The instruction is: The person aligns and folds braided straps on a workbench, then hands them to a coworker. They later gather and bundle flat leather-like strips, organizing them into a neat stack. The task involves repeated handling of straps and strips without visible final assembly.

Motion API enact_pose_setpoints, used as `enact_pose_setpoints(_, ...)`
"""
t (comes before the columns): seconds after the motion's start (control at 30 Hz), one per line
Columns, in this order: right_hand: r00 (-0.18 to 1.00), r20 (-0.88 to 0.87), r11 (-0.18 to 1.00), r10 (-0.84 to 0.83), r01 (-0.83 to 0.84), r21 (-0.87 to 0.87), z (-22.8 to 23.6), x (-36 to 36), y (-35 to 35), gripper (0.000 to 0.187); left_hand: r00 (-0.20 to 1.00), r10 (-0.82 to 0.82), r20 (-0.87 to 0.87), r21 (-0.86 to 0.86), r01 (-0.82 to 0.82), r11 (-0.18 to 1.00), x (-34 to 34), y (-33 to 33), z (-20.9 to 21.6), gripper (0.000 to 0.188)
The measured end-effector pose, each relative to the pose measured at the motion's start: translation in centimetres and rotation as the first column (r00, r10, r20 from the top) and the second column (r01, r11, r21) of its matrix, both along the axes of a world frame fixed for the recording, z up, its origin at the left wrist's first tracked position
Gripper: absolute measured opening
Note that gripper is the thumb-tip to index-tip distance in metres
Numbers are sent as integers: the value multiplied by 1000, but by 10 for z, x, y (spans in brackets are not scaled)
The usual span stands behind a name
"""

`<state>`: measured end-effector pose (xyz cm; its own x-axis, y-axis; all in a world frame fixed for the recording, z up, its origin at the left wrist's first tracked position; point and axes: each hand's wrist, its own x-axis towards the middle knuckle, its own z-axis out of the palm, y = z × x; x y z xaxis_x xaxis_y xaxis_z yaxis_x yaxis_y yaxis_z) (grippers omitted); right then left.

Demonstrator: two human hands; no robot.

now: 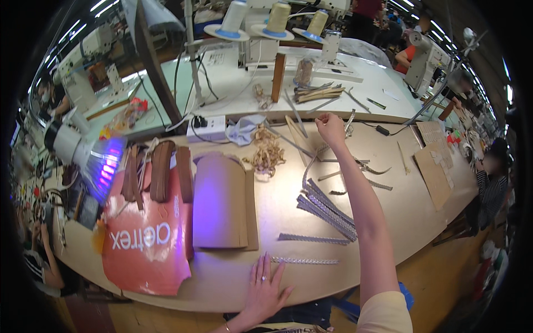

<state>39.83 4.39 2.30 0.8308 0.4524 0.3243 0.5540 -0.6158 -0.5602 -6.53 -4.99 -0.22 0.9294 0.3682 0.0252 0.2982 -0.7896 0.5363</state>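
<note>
My left hand [266, 287] lies flat on the table with its fingers stretched out, a ring on one finger. Its fingertips touch the left end of a silvery braided strip [308, 261], laid straight along the near edge. My right arm reaches far across the table. The right hand [331, 129] has its fingers curled together by the back edge; what they hold, if anything, is too small to make out. A shiny narrow strip [350, 123] is just beside it. Under the right forearm lies a fanned pile of grey braided strips [328, 210], with another single strip [313, 238] nearer me.
Left of the strips are a brown cardboard stack [221, 205], a red sheet [147, 244] with brown leather pieces [161, 172], and a lit lamp [102, 166]. Crumpled tan scraps [265, 152] lie behind. Thread cones [277, 19] stand on the rear bench. Co-workers sit on both sides.
</note>
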Motion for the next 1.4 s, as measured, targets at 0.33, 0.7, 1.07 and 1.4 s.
enact_pose_setpoints(0.33, 832, 511, 962, 219, -96, -255, 3, 66, 21, 38, 985, 31, 169, -63, -20, 998, -4, -5, -12, 68)
enact_pose_setpoints(0.7, 778, 468, 724, 420, 24, -689, 19, 131, 84, 43, 978, 103, 179, -38, -98, 994, -2, -7, -19, 52)
enact_pose_setpoints(1.07, 805, 570, 960, 163, 3, -279, 124, 37, -27, 45, 927, 8, 374, 71, -37, 997, -6, 4, -9, 34)
enact_pose_setpoints(1.4, 129, -773, 646, 621, -643, 412, 108, -217, -161, 41, 850, 350, 393, -905, 291, 309, 70, 22, 55, 83)
